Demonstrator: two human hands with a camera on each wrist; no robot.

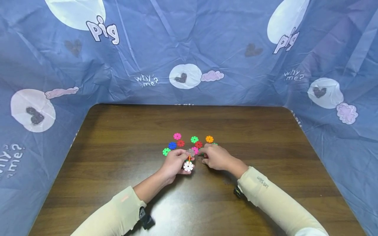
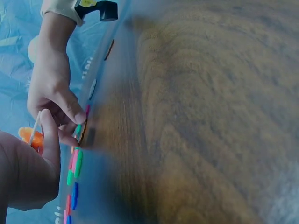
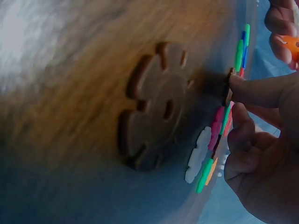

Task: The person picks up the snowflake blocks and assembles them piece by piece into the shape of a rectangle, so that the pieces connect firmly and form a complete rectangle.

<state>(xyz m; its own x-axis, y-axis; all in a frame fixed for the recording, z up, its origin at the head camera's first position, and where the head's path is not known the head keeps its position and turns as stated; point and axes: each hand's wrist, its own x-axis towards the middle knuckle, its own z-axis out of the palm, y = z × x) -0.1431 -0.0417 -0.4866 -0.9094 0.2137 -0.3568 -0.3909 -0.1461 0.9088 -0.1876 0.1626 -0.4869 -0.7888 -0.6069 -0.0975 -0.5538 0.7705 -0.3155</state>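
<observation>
My left hand (image 1: 173, 164) holds a small joined piece of notched plastic discs, with a white disc (image 1: 188, 166) facing up and an orange disc (image 1: 189, 158) standing edge-on against it. The same orange disc (image 2: 31, 137) shows past the fingers in the left wrist view. My right hand (image 1: 218, 157) is beside the loose discs, its thumb and fingertips pinching a brown disc (image 3: 229, 87) low over the table. Another brown disc (image 3: 163, 109) lies flat close to the right wrist camera. Part of the joined piece is hidden by the left fingers.
Loose discs lie beyond the hands: pink (image 1: 177, 136), blue (image 1: 172, 145), red (image 1: 180, 143), green (image 1: 194, 139) and orange (image 1: 209, 139). A white disc (image 3: 198, 154) lies near the right hand. The wooden table (image 1: 118, 131) ends at a blue printed cloth (image 1: 147, 49).
</observation>
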